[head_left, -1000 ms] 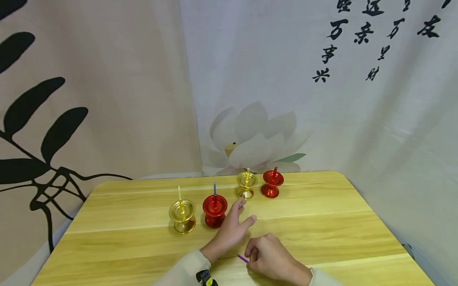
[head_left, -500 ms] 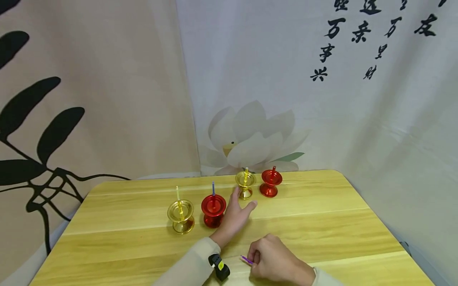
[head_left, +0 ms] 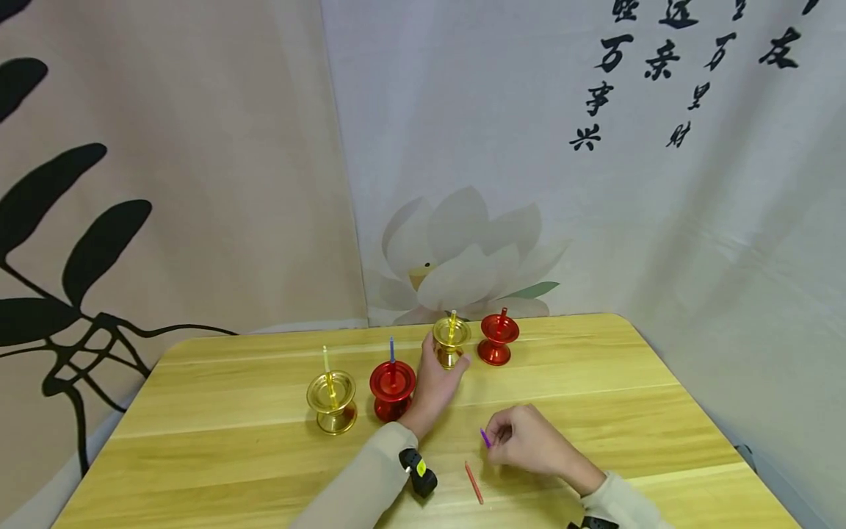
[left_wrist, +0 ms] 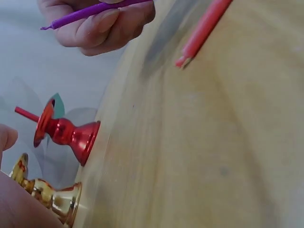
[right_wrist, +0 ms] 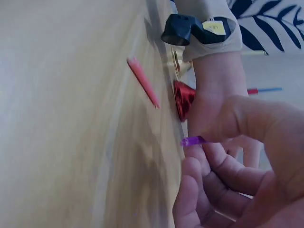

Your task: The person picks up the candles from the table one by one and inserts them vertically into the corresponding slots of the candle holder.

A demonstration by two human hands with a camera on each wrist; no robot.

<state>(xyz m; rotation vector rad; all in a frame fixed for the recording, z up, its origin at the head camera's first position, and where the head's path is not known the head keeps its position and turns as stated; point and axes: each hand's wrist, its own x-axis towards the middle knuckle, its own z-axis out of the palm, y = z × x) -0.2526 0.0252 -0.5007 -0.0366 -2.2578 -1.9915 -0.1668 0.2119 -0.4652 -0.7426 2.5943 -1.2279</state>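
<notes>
My left hand (head_left: 436, 382) is at the rear gold candle holder (head_left: 452, 332), fingers fairly straight along its left side and thumb on its right. Whether they touch it cannot be told. A short yellow candle (head_left: 452, 317) stands in that holder. Between thumb and fingers, my right hand (head_left: 529, 441) pinches a thin purple candle (left_wrist: 85, 14), held above the table with its wick out. Below and left of that hand, a thin red candle (head_left: 474, 483) lies on the wood. In the left wrist view, the gold holder is partly hidden by the left hand.
Beside the rear gold holder stands a red holder (head_left: 497, 345) with a red candle. Nearer left are a gold holder (head_left: 336, 422) with a yellow candle and a red holder (head_left: 393, 406) with a blue candle. A printed curtain (head_left: 264, 184) hangs behind the wooden table (head_left: 231, 441).
My left hand has moved forward to the rear gold holder. My right hand, still pinching the purple candle, has lifted slightly up and right, and the red candle on the table has come into view.
</notes>
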